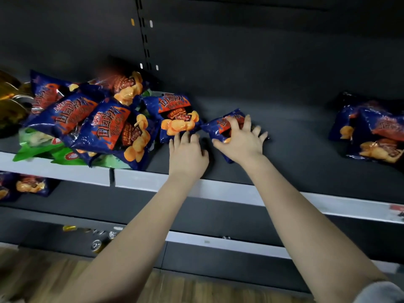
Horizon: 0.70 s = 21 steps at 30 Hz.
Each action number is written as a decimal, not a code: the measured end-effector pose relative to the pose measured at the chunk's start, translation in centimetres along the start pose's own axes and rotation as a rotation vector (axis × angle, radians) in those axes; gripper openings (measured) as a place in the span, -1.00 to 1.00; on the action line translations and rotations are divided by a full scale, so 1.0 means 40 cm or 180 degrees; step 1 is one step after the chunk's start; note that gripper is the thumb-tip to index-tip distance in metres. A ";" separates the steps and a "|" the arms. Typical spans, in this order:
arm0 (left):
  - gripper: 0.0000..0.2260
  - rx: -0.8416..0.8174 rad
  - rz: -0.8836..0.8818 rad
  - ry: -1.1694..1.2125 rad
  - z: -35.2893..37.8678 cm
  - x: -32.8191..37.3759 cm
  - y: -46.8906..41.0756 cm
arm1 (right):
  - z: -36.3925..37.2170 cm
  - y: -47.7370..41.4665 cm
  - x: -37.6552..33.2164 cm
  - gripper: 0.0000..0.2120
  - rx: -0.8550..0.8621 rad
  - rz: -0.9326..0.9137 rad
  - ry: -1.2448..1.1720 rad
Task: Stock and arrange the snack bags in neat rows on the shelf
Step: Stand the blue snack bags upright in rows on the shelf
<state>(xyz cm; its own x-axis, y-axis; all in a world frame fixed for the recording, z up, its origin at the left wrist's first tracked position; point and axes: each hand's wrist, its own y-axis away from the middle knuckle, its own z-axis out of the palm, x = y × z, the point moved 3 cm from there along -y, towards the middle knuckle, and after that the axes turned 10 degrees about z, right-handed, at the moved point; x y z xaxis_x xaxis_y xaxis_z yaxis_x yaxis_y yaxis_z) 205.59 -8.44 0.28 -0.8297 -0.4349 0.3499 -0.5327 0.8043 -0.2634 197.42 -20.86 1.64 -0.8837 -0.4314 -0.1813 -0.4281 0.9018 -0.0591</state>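
1. Currently, in the head view, the right hand (242,142) lies on top of a small blue snack bag (219,125) near the middle of the shelf (240,193), a little back from its front edge. Its fingers (248,122) are spread wide and press flat on the bag rather than curling round it.
2. The left hand (188,154) rests just beside it. Its fingers (185,137) are straight and relaxed, their tips touching the near edge of a second blue bag (175,114).
3. A loose pile of blue bags (102,127) lies over green bags (35,149) toward the shelf's left end.
4. Two more blue bags (371,136) sit well apart at the right end.
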 end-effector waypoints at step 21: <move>-0.54 0.0081 0.0437 -0.0155 -0.010 0.031 -0.003 | -0.026 0.044 0.033 -0.26 0.0802 0.0183 -0.0890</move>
<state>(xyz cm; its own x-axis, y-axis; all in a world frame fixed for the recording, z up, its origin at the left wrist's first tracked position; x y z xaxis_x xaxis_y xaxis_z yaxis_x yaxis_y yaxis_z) 204.70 -8.93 1.12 -0.9019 -0.3411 0.2651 -0.4171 0.8474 -0.3287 195.30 -19.85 2.32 -0.8043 -0.3878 -0.4503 -0.2887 0.9173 -0.2743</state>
